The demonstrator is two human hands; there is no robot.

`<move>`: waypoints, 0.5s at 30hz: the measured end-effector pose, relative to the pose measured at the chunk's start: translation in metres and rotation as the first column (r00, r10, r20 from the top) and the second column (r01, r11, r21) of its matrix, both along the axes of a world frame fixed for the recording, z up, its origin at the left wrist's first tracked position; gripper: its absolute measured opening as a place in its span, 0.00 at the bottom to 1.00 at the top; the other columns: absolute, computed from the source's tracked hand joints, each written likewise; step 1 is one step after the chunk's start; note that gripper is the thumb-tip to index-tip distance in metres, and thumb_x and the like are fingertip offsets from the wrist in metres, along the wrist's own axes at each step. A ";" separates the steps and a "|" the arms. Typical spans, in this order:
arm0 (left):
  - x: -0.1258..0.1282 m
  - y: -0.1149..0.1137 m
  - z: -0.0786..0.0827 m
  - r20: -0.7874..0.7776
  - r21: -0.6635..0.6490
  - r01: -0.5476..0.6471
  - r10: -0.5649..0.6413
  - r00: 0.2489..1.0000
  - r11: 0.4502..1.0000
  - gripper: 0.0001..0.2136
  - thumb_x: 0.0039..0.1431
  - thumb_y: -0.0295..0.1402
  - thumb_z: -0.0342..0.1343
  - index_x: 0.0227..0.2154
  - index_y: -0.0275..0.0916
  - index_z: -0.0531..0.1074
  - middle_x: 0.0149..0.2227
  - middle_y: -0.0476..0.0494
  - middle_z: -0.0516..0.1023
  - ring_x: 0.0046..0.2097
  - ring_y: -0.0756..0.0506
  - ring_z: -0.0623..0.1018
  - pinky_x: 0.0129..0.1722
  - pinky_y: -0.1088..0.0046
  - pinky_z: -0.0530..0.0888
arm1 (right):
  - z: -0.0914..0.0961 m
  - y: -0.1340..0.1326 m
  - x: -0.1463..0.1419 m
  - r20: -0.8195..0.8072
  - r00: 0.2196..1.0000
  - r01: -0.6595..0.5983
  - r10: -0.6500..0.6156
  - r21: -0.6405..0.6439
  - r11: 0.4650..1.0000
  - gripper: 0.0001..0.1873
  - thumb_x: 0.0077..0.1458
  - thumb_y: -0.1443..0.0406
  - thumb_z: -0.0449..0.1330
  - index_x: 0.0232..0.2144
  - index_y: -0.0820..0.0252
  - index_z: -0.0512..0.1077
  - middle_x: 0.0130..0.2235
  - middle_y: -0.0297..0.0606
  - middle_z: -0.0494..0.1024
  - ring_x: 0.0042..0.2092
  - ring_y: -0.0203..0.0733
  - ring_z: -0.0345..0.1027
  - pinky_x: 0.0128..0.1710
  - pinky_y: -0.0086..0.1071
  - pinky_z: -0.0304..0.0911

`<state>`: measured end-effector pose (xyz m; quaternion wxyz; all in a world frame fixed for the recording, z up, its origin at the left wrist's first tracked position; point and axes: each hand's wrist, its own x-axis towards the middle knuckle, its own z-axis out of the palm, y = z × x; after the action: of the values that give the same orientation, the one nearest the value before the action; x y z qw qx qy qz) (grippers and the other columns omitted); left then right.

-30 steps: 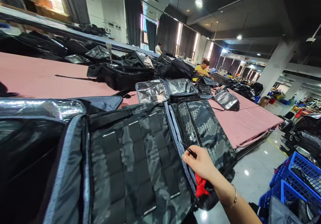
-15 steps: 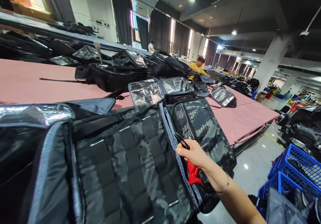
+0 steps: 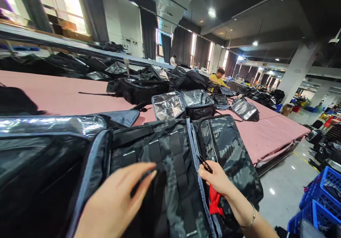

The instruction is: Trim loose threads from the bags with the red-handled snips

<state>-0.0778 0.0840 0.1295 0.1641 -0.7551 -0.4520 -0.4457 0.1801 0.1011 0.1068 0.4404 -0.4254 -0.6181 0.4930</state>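
Note:
A dark camouflage bag (image 3: 226, 149) lies opened out on the pink table (image 3: 266, 131), its webbed panel facing up. My left hand (image 3: 117, 202) rests on that panel, its fingers closing on a fold of black webbing. My right hand (image 3: 215, 177) is closed round small black thread snips (image 3: 204, 162), their tips at the grey zipper edge (image 3: 195, 152). A red ribbon (image 3: 214, 200) hangs under that hand. A silver-lined flap (image 3: 50, 124) of the bag lies at the left.
More open bags with silver lining (image 3: 183, 103) and black bags (image 3: 141, 85) lie farther along the table. A person in yellow (image 3: 217, 77) sits at the far end, another stands by the windows (image 3: 173, 59). Blue crates (image 3: 323, 195) stand on the glossy floor at the right.
My left hand has come into view and settled on the bag's webbed panel. My right hand with the snips stays at the zipper edge. The view shifted slightly.

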 end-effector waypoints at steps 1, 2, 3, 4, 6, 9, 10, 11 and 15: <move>-0.003 0.013 0.015 -0.024 0.054 -0.096 0.097 0.995 0.994 0.19 0.65 0.44 0.42 0.42 0.37 0.72 0.40 0.38 0.78 0.42 0.41 0.77 0.46 0.63 0.74 | -0.002 -0.004 0.001 0.002 1.000 -0.005 0.005 0.004 1.000 0.18 0.49 0.54 0.59 0.22 0.58 0.58 0.21 0.24 0.53 0.22 0.27 0.43 0.21 0.25 0.42; -0.007 0.025 0.028 -0.044 0.078 -0.181 0.185 0.982 0.980 0.20 0.65 0.42 0.40 0.43 0.34 0.72 0.43 0.34 0.76 0.44 0.38 0.75 0.48 0.58 0.72 | -0.003 -0.007 0.002 0.002 1.000 -0.011 0.011 0.006 1.000 0.19 0.50 0.53 0.60 0.22 0.58 0.57 0.21 0.24 0.52 0.22 0.28 0.42 0.21 0.25 0.42; -0.011 0.036 0.037 -0.059 0.064 -0.232 0.235 0.970 0.971 0.21 0.65 0.41 0.39 0.45 0.31 0.71 0.44 0.31 0.76 0.46 0.36 0.74 0.50 0.56 0.71 | -0.005 -0.010 0.003 0.002 1.000 -0.015 0.015 0.008 1.000 0.20 0.50 0.52 0.60 0.22 0.58 0.57 0.21 0.24 0.52 0.23 0.28 0.42 0.21 0.25 0.42; -0.016 0.046 0.045 -0.085 0.007 -0.238 0.238 0.968 0.971 0.22 0.64 0.40 0.38 0.45 0.29 0.71 0.44 0.30 0.76 0.46 0.36 0.74 0.49 0.54 0.71 | -0.007 -0.013 0.004 0.003 1.000 -0.016 0.016 0.009 1.000 0.21 0.50 0.51 0.61 0.22 0.58 0.57 0.22 0.24 0.52 0.23 0.28 0.42 0.21 0.25 0.42; -0.024 0.060 0.053 -0.054 -0.156 -0.185 0.179 0.982 0.970 0.23 0.61 0.43 0.39 0.44 0.30 0.71 0.42 0.32 0.77 0.44 0.36 0.75 0.47 0.56 0.71 | -0.010 -0.016 0.005 0.009 1.000 -0.009 0.008 0.015 1.000 0.23 0.50 0.48 0.60 0.23 0.58 0.58 0.22 0.25 0.52 0.24 0.29 0.43 0.21 0.25 0.42; -0.034 0.062 0.061 0.157 -0.391 0.011 0.056 0.986 0.920 0.26 0.53 0.53 0.44 0.39 0.35 0.73 0.39 0.42 0.78 0.40 0.41 0.76 0.45 0.64 0.72 | -0.014 -0.019 0.005 0.036 0.997 0.070 -0.072 0.053 0.996 0.24 0.50 0.45 0.60 0.23 0.59 0.59 0.22 0.26 0.54 0.25 0.30 0.46 0.23 0.25 0.46; -0.037 0.058 0.064 0.258 -0.438 0.092 0.028 0.966 0.894 0.27 0.51 0.55 0.47 0.37 0.35 0.73 0.37 0.46 0.78 0.39 0.43 0.76 0.44 0.67 0.72 | -0.015 -0.020 0.005 0.049 0.992 0.114 -0.117 0.075 0.991 0.24 0.50 0.46 0.60 0.23 0.59 0.60 0.22 0.26 0.55 0.25 0.31 0.48 0.24 0.25 0.48; -0.039 0.052 0.066 0.372 -0.466 0.181 0.006 0.928 0.866 0.27 0.48 0.56 0.50 0.35 0.34 0.73 0.35 0.48 0.77 0.38 0.45 0.76 0.42 0.70 0.72 | -0.016 -0.021 0.003 0.058 0.985 0.155 -0.161 0.095 0.983 0.24 0.49 0.47 0.61 0.22 0.59 0.61 0.22 0.27 0.56 0.26 0.31 0.49 0.25 0.25 0.50; -0.042 0.022 0.073 0.787 -0.393 0.509 -0.005 0.616 0.766 0.21 0.40 0.48 0.63 0.29 0.33 0.73 0.29 0.50 0.73 0.31 0.50 0.72 0.30 0.80 0.69 | -0.031 -0.032 -0.005 0.049 0.961 0.263 -0.271 0.129 0.956 0.22 0.48 0.48 0.62 0.21 0.58 0.62 0.22 0.30 0.60 0.25 0.33 0.53 0.25 0.27 0.53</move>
<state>-0.1193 0.1057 0.2023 -0.3462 -0.5742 -0.4711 -0.5732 0.1748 0.0693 0.0762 0.5073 -0.4934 -0.5980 0.3763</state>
